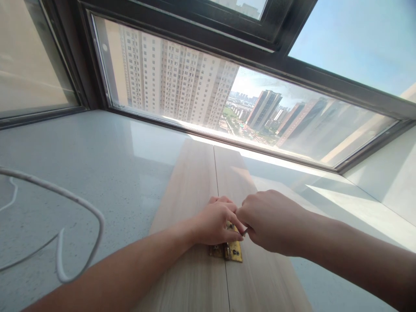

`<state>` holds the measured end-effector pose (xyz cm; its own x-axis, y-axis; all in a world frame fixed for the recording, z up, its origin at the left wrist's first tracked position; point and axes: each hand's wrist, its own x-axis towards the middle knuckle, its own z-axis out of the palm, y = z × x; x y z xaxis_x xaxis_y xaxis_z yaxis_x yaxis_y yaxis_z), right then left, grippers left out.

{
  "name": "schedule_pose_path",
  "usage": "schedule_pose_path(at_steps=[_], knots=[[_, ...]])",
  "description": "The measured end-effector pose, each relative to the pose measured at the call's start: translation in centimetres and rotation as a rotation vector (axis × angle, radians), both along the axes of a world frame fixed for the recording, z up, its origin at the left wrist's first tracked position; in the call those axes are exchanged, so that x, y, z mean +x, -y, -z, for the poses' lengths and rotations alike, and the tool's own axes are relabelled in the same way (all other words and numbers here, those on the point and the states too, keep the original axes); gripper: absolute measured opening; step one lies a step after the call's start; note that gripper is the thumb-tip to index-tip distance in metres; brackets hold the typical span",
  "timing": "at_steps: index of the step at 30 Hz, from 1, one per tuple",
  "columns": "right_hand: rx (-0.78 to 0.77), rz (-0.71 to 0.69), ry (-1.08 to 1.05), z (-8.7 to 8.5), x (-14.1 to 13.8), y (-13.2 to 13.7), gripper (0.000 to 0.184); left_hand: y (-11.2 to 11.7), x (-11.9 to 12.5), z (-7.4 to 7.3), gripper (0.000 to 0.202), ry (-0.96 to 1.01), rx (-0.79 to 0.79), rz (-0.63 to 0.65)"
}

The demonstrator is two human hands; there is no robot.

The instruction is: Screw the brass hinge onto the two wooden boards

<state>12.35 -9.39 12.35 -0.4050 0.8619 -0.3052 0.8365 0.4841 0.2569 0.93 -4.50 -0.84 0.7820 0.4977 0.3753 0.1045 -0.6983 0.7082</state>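
A worn yellow-brass hinge (235, 252) lies across the seam between two pale wooden boards (191, 173) (229, 167). Screw heads show on its right leaf, and my hands hide its upper part. My left hand (217, 220) rests over the hinge, thumb and forefinger pinched together at its right leaf around something too small to name. Close against those fingertips, my right hand (271, 221) is closed in a fist. A short, light-coloured bit of something pokes out between the two hands; the rest of it is hidden in the right fist.
The boards lie on a speckled white sill (130, 173). A white cable (81, 201) loops over the sill at the left. Beyond the boards stands a dark-framed window (195, 78), with tall buildings outside. A white wall (386, 173) rises at the right.
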Motion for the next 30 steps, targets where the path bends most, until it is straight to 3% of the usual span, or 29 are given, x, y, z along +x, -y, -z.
schedule_pose_path(at_steps=[5,13,18,23,30], knots=[[-0.064,0.009,0.226,-0.8,-0.6,0.0,0.011,-0.1,0.0,-0.2,0.007,0.006,-0.043,-0.002],[-0.108,0.023,0.282,-1.1,-1.5,-0.4,0.006,-0.3,-0.1,0.2,0.007,0.023,-0.053,0.007],[-0.153,-0.05,0.313,-1.0,-1.6,-0.2,0.019,-0.2,-0.2,-0.2,0.006,-0.016,-0.014,0.014],[-0.127,-0.047,0.293,-0.5,-1.0,-0.3,0.01,-0.3,-0.3,-0.4,0.008,-0.023,-0.016,-0.011],[-0.133,-0.024,0.341,-0.6,-0.7,-0.3,0.013,-0.3,-0.3,-0.3,0.004,-0.035,-0.005,0.003]])
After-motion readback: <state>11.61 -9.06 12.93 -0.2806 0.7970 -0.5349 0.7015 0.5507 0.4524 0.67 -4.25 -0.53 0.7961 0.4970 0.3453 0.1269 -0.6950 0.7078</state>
